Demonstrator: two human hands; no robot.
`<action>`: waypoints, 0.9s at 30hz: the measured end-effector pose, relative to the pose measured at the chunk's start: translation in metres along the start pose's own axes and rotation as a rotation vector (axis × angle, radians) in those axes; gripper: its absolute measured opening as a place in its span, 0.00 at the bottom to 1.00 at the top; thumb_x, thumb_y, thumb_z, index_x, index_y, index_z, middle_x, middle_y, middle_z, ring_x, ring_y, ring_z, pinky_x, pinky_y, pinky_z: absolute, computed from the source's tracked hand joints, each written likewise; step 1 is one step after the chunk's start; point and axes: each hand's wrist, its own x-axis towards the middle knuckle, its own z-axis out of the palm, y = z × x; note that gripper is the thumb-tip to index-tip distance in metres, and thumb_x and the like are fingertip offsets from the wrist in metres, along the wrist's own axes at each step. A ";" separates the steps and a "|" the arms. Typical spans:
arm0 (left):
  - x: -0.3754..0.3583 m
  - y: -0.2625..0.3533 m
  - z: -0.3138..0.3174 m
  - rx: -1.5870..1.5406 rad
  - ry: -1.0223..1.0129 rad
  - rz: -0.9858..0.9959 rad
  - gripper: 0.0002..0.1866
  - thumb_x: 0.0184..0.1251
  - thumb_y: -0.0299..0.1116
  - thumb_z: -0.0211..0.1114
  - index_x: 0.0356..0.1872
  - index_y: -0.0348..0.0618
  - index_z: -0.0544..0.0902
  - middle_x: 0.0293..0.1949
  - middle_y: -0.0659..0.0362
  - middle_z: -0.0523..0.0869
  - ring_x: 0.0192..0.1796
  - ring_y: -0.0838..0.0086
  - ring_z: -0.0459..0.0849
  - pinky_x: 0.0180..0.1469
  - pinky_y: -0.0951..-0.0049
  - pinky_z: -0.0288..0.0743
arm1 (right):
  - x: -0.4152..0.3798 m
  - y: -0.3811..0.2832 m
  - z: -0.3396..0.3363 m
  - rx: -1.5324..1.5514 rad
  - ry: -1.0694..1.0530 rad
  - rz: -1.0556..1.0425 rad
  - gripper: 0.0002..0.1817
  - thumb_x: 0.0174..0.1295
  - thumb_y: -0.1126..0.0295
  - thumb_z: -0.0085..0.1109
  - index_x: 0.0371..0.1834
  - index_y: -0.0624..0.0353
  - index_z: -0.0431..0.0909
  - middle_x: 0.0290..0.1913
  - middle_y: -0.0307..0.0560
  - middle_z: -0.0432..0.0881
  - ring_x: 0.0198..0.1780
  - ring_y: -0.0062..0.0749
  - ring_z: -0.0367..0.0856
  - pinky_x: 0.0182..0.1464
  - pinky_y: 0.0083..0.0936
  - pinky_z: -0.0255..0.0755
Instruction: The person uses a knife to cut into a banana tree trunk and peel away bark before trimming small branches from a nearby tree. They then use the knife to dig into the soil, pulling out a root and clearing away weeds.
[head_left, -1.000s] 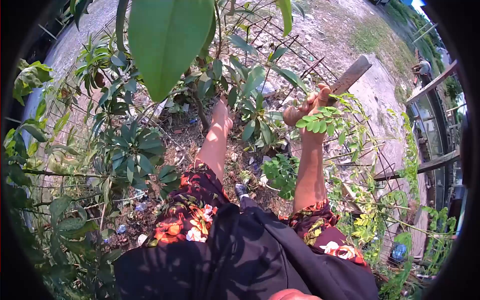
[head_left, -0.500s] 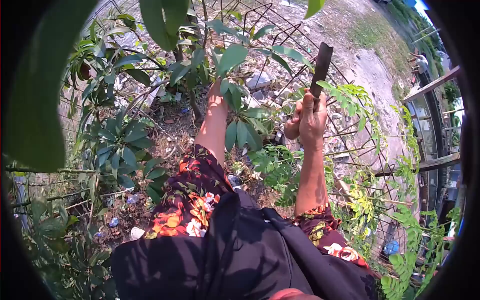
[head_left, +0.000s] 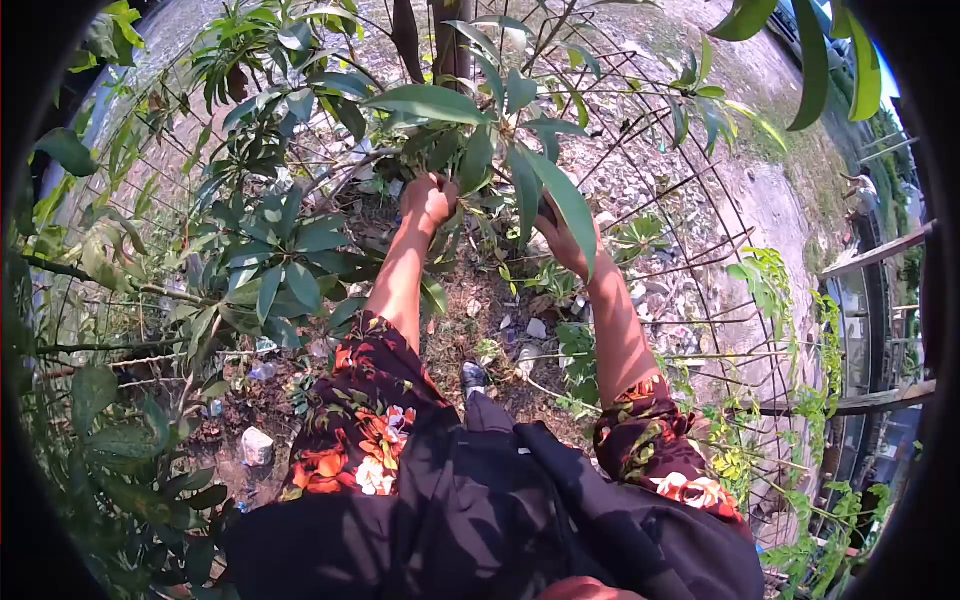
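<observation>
My left hand (head_left: 428, 200) is closed around something at the base of a leafy cluster, among green leaves (head_left: 478, 155) in the upper middle; what it grips is too small to name. To its right, my right hand (head_left: 568, 240) is partly covered by a long green leaf (head_left: 560, 195). Its fingers are mostly hidden, with a small dark part showing beside them. The blade cannot be made out clearly. A tree trunk (head_left: 452, 45) rises behind the leaves, above both hands.
A bent metal wire mesh (head_left: 715, 270) stands to the right over stony ground. Leafy branches (head_left: 290, 250) fill the left side. Wooden rails (head_left: 880, 250) cross at the far right, where a distant person (head_left: 862, 192) shows. A white lump (head_left: 257, 446) lies lower left.
My right hand has moved left and is now behind a leaf; the upright dark blade is no longer clearly visible. My left hand now shows as a fist. The view has shifted.
</observation>
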 end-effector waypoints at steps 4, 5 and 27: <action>0.047 -0.059 0.044 -0.039 0.103 0.080 0.13 0.49 0.37 0.53 0.29 0.38 0.78 0.29 0.46 0.80 0.33 0.54 0.79 0.34 0.58 0.72 | 0.037 -0.012 0.025 0.063 0.167 -0.007 0.17 0.54 0.60 0.55 0.43 0.54 0.67 0.29 0.52 0.77 0.29 0.51 0.76 0.29 0.37 0.68; 0.028 -0.034 0.014 0.114 0.193 0.194 0.12 0.49 0.36 0.52 0.30 0.38 0.77 0.30 0.47 0.80 0.34 0.54 0.79 0.34 0.58 0.73 | 0.044 -0.013 0.033 0.066 0.237 -0.036 0.16 0.54 0.61 0.55 0.42 0.55 0.67 0.28 0.52 0.78 0.29 0.50 0.76 0.28 0.37 0.69; 0.003 0.007 -0.008 0.261 0.264 0.225 0.09 0.50 0.26 0.51 0.34 0.38 0.73 0.35 0.49 0.76 0.38 0.56 0.77 0.37 0.64 0.74 | 0.083 -0.030 0.078 0.430 0.341 0.024 0.13 0.57 0.67 0.51 0.37 0.66 0.68 0.23 0.58 0.74 0.26 0.54 0.73 0.27 0.41 0.65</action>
